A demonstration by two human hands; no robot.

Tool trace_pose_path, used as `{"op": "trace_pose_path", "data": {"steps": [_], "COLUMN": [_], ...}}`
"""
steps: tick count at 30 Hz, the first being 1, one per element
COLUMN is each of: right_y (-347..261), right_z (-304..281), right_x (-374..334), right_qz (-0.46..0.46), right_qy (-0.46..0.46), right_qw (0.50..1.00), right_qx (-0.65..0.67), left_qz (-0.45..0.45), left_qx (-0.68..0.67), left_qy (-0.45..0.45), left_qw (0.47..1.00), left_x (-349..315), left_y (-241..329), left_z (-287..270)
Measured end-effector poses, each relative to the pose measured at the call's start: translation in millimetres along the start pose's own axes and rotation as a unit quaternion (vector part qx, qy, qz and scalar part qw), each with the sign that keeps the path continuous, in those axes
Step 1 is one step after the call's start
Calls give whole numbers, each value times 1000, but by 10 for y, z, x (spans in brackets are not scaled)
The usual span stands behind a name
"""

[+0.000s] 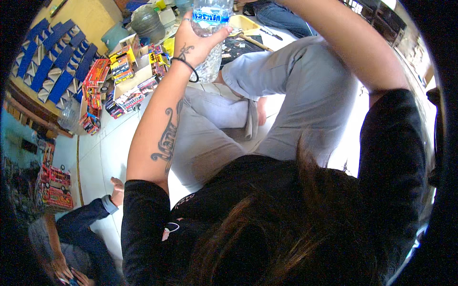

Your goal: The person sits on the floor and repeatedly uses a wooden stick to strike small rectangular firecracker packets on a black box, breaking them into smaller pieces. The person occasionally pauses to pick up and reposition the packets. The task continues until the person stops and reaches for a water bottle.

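Note:
My left hand (202,40) is wrapped round a clear plastic water bottle (210,62) with a blue and white label. The bottle is upright in the picture, and its top runs past the upper edge. On that wrist sits a thin black band (192,66). My right forearm (348,43) reaches up and inward across the top right, with its hand beyond the upper edge. Below the bottle are my folded legs in light grey trousers (305,90), with a bare foot (261,110) between them.
Red and yellow toy trucks and boxes (121,66) stand on the tiled floor at left, near stacked blue cardboard pieces (57,57). Beyond my legs lie a yellow tray (244,24) and a black plastic bag (241,46). Another person (88,233) sits lower left, handling something small.

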State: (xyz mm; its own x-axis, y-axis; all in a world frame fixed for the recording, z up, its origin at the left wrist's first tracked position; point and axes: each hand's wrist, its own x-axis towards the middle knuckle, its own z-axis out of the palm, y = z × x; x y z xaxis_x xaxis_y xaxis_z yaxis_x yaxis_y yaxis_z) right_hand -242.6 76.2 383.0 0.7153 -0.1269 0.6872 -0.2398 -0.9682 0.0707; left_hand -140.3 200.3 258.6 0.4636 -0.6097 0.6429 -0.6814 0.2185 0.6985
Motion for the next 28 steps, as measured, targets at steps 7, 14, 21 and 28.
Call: {"op": "trace_pose_path", "data": {"steps": [7, 14, 21, 28], "right_y": [29, 380, 1184, 1200], "right_z": [355, 830, 1812, 3076], "right_x": [-404, -603, -548, -1668], "right_qz": [-209, -411, 20, 232], "right_qy": [-45, -193, -52, -136], "right_qw": [958, 799, 821, 843], "right_qx": [193, 394, 568, 465], "left_qz": [-145, -284, -212, -141], "left_qx": [-217, -435, -303, -208], "left_qy": [-215, -472, -391, -127], "left_qw": [941, 712, 843, 960], "left_x": [-485, -711, -296, 353], "left_y": [-298, -953, -1347, -857], "left_z": [-269, -93, 318, 160]}}
